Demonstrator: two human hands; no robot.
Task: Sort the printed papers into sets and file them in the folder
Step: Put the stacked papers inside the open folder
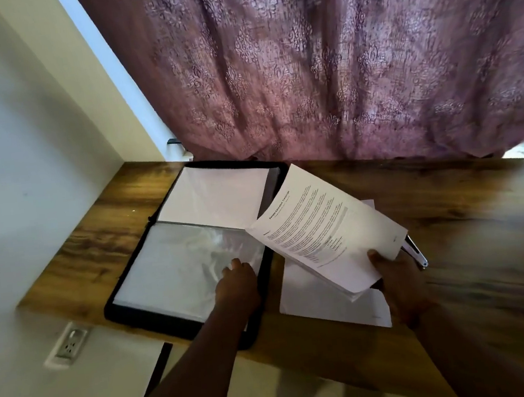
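The open folder (194,247) lies on the wooden surface (465,209) to the person's left, its spine running across the view, so one leaf lies far and one near. The near leaf carries a clear plastic sleeve (177,265). The left hand (237,281) rests on that sleeve near its right edge, fingers reaching forward onto the plastic; whether they are pinching the sleeve mouth open or merely pressing it flat cannot be told. The right hand (391,269) grips a set of printed papers (325,227) by its near right corner, thumb on top, and holds it lifted and tilted just right of the folder. The set's long axis runs diagonally, its far left corner overhanging the folder's right edge. More loose sheets (333,304) lie flat on the surface under the held set, and a metallic object (416,251), probably a stapler or a pen, sits just beside the right hand. The sleeve lies to the left of the held set, so the likely next move is a leftward swing, turning the set square with the sleeve before sliding it in.
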